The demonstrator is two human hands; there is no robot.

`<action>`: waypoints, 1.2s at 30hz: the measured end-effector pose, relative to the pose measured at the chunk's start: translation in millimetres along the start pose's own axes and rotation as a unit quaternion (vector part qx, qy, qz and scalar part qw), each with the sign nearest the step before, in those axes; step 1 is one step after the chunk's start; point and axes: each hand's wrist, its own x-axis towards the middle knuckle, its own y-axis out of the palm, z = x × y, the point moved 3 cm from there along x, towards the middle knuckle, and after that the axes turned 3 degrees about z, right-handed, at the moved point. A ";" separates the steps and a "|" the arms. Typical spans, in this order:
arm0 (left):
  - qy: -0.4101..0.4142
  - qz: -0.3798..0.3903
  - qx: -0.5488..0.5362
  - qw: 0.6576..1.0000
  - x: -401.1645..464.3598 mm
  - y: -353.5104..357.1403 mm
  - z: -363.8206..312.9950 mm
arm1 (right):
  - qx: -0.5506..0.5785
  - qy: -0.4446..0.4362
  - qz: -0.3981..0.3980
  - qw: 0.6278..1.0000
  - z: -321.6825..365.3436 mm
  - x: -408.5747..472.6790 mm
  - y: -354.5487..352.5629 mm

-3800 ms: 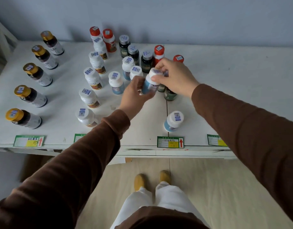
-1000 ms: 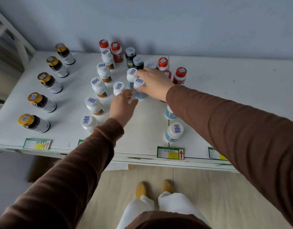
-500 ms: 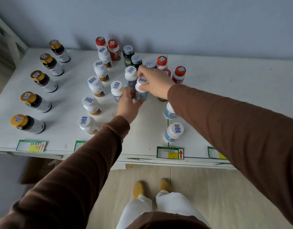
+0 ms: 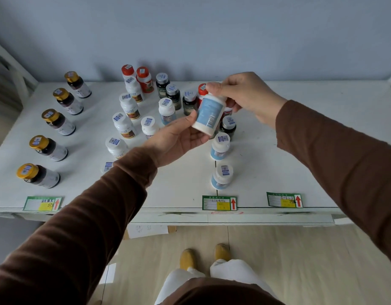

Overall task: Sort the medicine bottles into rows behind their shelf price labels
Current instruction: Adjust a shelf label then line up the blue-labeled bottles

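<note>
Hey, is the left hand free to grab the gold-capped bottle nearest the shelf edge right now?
Probably not yet. The left hand and right hand are both holding a blue-labelled white bottle in the air. The path to the gold-capped bottle looks clear, though.

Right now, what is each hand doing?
Left hand: holding the blue-labelled white bottle at its base.
Right hand: gripping that bottle's top.
</note>
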 end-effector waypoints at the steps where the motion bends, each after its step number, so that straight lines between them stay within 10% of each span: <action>1: -0.004 0.010 -0.008 1.000 0.9 3.4 0.2 | -0.002 -0.004 -0.005 1.000 1.0 -4.5 -3.0; 12: 0.057 0.018 0.197 0.979 17.8 23.4 -12.1 | -0.029 -0.046 -0.003 0.999 1.5 -18.3 -17.0; 18: 0.107 -0.127 0.498 0.851 29.6 5.1 -27.0 | -0.098 -0.052 -0.014 0.994 -5.6 -10.3 0.0; 36: 0.027 -0.141 0.609 0.780 68.5 -40.9 31.0 | -0.385 -0.020 0.090 0.918 -51.5 20.3 36.8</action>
